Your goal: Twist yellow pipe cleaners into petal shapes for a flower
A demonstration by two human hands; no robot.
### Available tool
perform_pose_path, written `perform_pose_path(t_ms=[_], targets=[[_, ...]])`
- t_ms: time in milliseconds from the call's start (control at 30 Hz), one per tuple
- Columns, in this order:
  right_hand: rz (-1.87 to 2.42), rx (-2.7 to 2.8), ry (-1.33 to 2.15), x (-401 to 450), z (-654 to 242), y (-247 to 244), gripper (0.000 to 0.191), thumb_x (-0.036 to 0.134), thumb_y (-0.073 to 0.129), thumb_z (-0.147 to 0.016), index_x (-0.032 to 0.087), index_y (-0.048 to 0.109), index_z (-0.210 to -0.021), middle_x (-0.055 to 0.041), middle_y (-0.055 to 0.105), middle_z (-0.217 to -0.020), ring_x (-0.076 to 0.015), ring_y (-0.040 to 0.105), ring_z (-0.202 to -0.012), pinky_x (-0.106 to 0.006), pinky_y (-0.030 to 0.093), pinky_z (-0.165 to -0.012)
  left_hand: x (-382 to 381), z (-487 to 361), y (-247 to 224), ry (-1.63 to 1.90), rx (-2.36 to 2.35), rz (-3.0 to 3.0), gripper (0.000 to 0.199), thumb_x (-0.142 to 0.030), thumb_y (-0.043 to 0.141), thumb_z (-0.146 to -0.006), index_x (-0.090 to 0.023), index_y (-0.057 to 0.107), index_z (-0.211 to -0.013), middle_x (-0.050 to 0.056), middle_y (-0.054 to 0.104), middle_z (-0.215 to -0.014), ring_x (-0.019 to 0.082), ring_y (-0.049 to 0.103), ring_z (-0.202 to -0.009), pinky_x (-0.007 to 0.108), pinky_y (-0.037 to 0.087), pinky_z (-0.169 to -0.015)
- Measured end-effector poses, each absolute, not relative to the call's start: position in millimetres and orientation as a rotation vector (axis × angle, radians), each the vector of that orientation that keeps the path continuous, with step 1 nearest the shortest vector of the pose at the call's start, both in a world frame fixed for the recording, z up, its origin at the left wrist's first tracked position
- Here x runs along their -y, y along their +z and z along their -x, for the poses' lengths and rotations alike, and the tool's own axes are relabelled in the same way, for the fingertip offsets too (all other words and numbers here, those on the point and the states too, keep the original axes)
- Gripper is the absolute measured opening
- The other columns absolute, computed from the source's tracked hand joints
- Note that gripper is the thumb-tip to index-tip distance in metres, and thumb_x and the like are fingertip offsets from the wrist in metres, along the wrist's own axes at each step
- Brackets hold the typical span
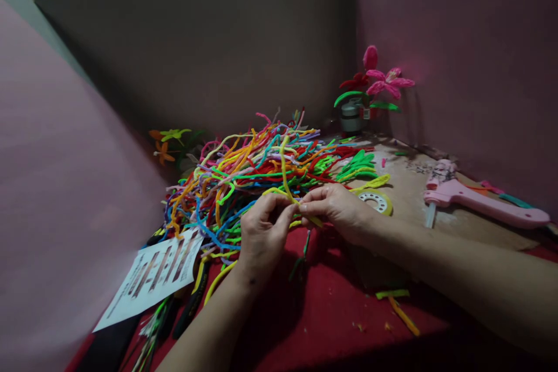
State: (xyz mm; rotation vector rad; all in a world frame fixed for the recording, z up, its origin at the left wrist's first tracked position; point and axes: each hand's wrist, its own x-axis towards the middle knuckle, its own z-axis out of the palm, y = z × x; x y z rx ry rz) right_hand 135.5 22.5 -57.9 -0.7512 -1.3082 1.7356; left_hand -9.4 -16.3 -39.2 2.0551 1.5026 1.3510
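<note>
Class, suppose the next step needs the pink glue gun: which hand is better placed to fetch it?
Likely the right hand: it is nearer the pink glue gun, with the left hand farther away. Both hands pinch the yellow fuzzy stem, though.

A: what's up with that yellow fuzzy stem (283, 170)?
B: pinched between the left fingers (284, 218) and right fingers (314, 207), on the near side of the multicolored heap (244, 171). One length stands nearly upright in front of the heap, slightly curved.
A: lower end?
B: looks like a short bit slanting down, away from the heap. Midpoint's hidden tho.
</note>
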Motion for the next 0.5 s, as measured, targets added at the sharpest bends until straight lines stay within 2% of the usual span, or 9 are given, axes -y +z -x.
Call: perform_pose_path(t_ms=[167, 333, 433, 500], targets=[[0.789, 1.297, 1.749, -23, -137, -56, 0.009, 0.02, 0.064, -0.061, 0.012, 0.061, -0.059, -0.0004, 0.058, -0.047, -0.0064, 0.043, -0.04, -0.021, 0.031, -0.044, 14, 14, -41, 1.364, -1.449, -2.285, 0.011, -0.018, 0.055, -0.078, -0.019, 0.064, -0.084, 0.002, 0.058, -0.081, 0.012, 0.056, -0.073, 0.023, 0.044, -0.067], [0.787, 1.307, 1.763, -22, -136, -54, 0.011, 0.02, 0.064, -0.061, 0.012, 0.059, -0.056, 0.0003, 0.056, -0.044, -0.0055, 0.04, -0.037, -0.021, 0.029, -0.042, 13, 16, -38, 1.37, -1.484, -2.033, 0.01, -0.026, 0.055, -0.078, -0.017, 0.061, -0.079, 0.002, 0.057, -0.075, 0.013, 0.056, -0.068, 0.024, 0.046, -0.062], [0.816, 1.277, 1.765, -21, -136, -54, 0.009, 0.019, 0.064, -0.061, 0.013, 0.059, -0.056, 0.0, 0.057, -0.045, -0.0056, 0.041, -0.038, -0.021, 0.028, -0.041, 13, 19, -32, 1.559, -1.518, -1.906, 0.022, -0.027, 0.059, -0.076, -0.018, 0.054, -0.095, 0.002, 0.057, -0.078, 0.013, 0.056, -0.067, 0.025, 0.046, -0.057], [0.829, 1.267, 1.758, -21, -136, -54, 0.008, 0.018, 0.063, -0.061, 0.013, 0.06, -0.056, -0.0001, 0.057, -0.045, -0.0057, 0.041, -0.038, -0.02, 0.029, -0.041, 14, 21, -28, 1.751, -1.616, -2.136, 0.028, -0.023, 0.063, -0.073, -0.018, 0.053, -0.099, 0.005, 0.056, -0.09, 0.016, 0.055, -0.078, 0.029, 0.046, -0.066]])
